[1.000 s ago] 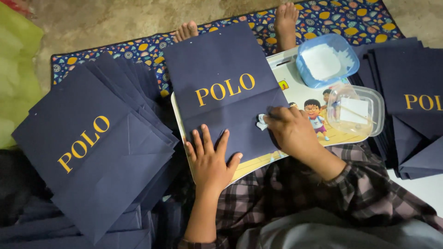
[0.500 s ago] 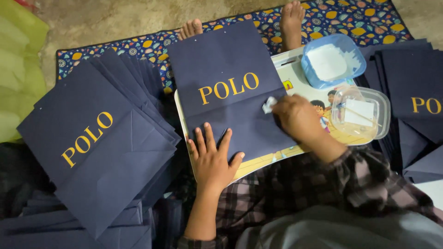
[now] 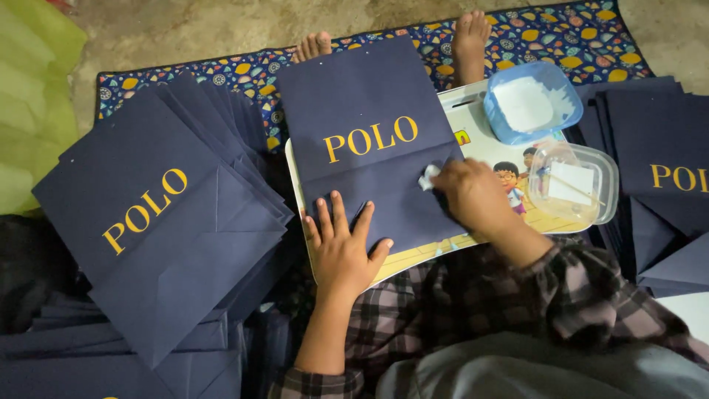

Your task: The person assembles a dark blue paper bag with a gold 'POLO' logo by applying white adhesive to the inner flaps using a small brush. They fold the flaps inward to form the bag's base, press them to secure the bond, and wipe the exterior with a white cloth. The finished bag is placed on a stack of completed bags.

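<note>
Many navy paper bags [image 3: 159, 222] fanned in a stack at left, lower ones cut off by the frame edge and lost in shadow; gold lettering on the top one. Centre: one flat navy bag [image 3: 377, 151] lying on a picture-printed lap tray [image 3: 484, 144], covering most of it. Left hand [image 3: 341, 247] flat, fingers spread, pressing the bag's near edge; nothing grasped. Right hand [image 3: 473, 198] curled over a small white wad [image 3: 429, 177] touching the bag's right side; fingertips hidden beneath the hand, so how tight the pinch is cannot be told. Blue tub [image 3: 533, 101] holds white paste. Clear tub [image 3: 574, 183] beside it holds a white piece, contents hard to read. More navy bags [image 3: 657, 177] at right, cropped.
</note>
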